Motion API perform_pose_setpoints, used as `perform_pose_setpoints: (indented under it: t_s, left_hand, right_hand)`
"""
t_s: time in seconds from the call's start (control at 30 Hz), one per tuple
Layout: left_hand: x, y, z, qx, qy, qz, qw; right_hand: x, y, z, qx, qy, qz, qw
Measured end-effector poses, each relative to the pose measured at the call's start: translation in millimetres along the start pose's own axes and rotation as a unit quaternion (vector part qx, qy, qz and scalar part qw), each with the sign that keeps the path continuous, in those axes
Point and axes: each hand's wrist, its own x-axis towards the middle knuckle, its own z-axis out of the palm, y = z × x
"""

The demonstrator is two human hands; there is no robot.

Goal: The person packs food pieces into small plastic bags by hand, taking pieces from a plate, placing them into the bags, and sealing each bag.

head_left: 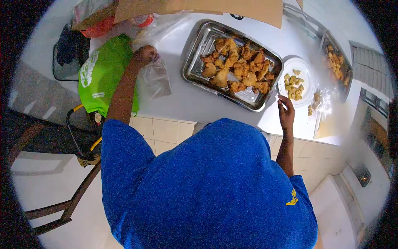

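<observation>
My left hand is closed on the top of a clear plastic bag, which hangs down over the white table edge side. Beside that wrist stands a bright green bag with white print. My right hand is held at the rim of a white plate, its fingers loosely bent and apart; I see nothing in them. Small pale cubes lie on the plate. Between my hands, a metal tray carries browned fried pieces, seemingly chicken.
A second metal tray with browned pieces stands at the right. Near the plate lies a clear bag of small pieces. A cardboard sheet borders the back of the white table. A dark chair frame is at the left.
</observation>
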Motion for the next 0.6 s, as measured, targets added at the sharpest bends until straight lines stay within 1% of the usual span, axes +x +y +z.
perform_pose_setpoints:
  t_s: [0.07, 0.13, 0.2, 0.23, 0.27, 0.3, 0.33, 0.37, 0.43, 0.5, 0.57, 0.6]
  left_hand:
    - [-7.2, 3.4, 1.3, -0.016, 0.045, 0.006, 0.999]
    - [-15.9, 28.0, -13.4, -0.024, 0.02, -0.023, 0.999]
    - [-15.7, 17.2, -3.8, -0.007, 0.023, -0.049, 0.999]
    - [-12.1, -16.9, 23.0, 0.015, 0.038, -0.06, 0.997]
    - [-9.1, -34.8, 38.7, 0.037, 0.054, -0.071, 0.995]
    - [-10.5, -27.3, 33.5, 0.003, 0.057, -0.061, 0.997]
    - [-14.3, -16.5, 23.0, -0.03, 0.06, -0.05, 0.997]
    - [-15.0, -6.0, 15.4, -0.063, 0.062, -0.039, 0.995]
    - [-12.1, -9.2, 17.0, -0.09, 0.087, -0.027, 0.992]
    - [-12.7, -9.8, 18.1, -0.071, 0.091, -0.039, 0.993]
    - [-12.4, -7.7, 14.6, -0.002, 0.075, -0.071, 0.995]
    - [-10.7, -15.0, 17.4, 0.036, 0.06, -0.068, 0.995]
  right_hand:
    - [-0.5, 2.2, 1.6, -0.002, -0.001, 0.011, 1.0]
    - [-1.0, -1.7, 3.3, 0.006, -0.007, 0.019, 1.0]
    - [-2.1, -7.3, 4.7, 0.022, -0.014, 0.023, 0.999]
    - [-2.9, -6.5, 5.1, 0.028, -0.018, 0.023, 0.999]
    - [-3.1, -4.0, 5.5, 0.034, -0.021, 0.023, 0.999]
    - [-2.7, -0.6, 5.3, 0.039, -0.025, 0.022, 0.999]
    - [-2.2, 1.6, 5.5, 0.04, -0.027, -0.001, 0.999]
    - [-2.3, 3.0, 3.0, 0.034, -0.027, 0.004, 0.999]
    - [-4.4, -1.1, 0.7, 0.024, -0.026, 0.013, 0.999]
    - [-7.1, -1.7, -1.6, 0.03, -0.025, 0.004, 0.999]
    - [-9.5, -6.0, -5.4, 0.029, -0.029, 0.012, 0.999]
    - [-11.6, -5.9, -7.1, 0.022, -0.024, 0.009, 0.999]
